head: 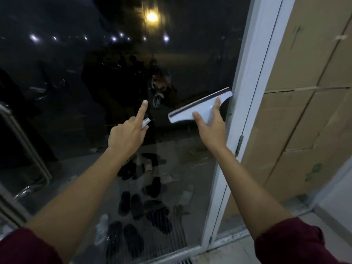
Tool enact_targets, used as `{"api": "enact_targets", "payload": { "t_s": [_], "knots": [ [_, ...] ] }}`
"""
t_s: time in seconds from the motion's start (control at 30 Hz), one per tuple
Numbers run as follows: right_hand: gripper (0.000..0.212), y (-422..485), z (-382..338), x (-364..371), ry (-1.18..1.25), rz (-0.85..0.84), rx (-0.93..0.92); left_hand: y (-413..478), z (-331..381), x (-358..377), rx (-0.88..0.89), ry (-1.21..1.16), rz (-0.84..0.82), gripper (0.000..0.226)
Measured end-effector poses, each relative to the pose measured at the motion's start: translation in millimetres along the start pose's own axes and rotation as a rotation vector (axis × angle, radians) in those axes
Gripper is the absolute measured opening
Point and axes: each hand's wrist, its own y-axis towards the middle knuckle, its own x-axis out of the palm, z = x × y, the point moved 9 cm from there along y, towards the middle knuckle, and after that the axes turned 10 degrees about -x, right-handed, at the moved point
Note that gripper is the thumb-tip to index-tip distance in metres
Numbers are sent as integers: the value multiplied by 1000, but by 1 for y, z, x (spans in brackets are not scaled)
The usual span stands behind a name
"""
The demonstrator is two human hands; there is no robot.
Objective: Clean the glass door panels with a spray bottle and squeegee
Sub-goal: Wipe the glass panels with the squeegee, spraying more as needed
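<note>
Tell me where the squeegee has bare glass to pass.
Free: the glass above both hands, and the stretch between the left hand and the metal handle. Crowded: the squeegee in the right hand sits by the door frame, with the spray bottle close left.

I am looking out through a dark glass door panel (57, 82) at night. A yellow lamp (152, 16) is glowing at the top centre, and a row of small white lights (113, 38) is running across the upper left. Shoes and sandals (131, 204) are lying on the grey pavement (190, 155) outside, lower centre. A white door frame (245, 103) is slanting down the right, with stacked cardboard boxes (297, 121) filling the right side.
</note>
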Motion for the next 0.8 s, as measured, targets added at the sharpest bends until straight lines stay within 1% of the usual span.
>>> {"api": "enact_targets", "payload": {
  "t_s": [0.07,0.17,0.4,0.57,0.63,0.73,0.8],
  "knots": [
    [96,17,-7,-1,104,67,67,0,-1,-3,-14,1,-7,79],
    [94,37,-16,-4,139,115,52,-1,-3,-5,-29,-7,-6,79],
    [90,17,1,5,121,92,38,-5,-1,1,-50,-46,22,81],
    [92,-21,36,27,153,69,121,-3,-4,4,-63,-79,43,81],
    [92,-42,53,38,126,51,168,-4,-3,4,-65,-72,52,80],
    [93,-83,76,58,76,-4,208,-5,-3,8,-69,-63,62,79],
    [94,-119,99,72,44,-82,253,-6,-4,10,-73,-70,80,79]
  ]
}}
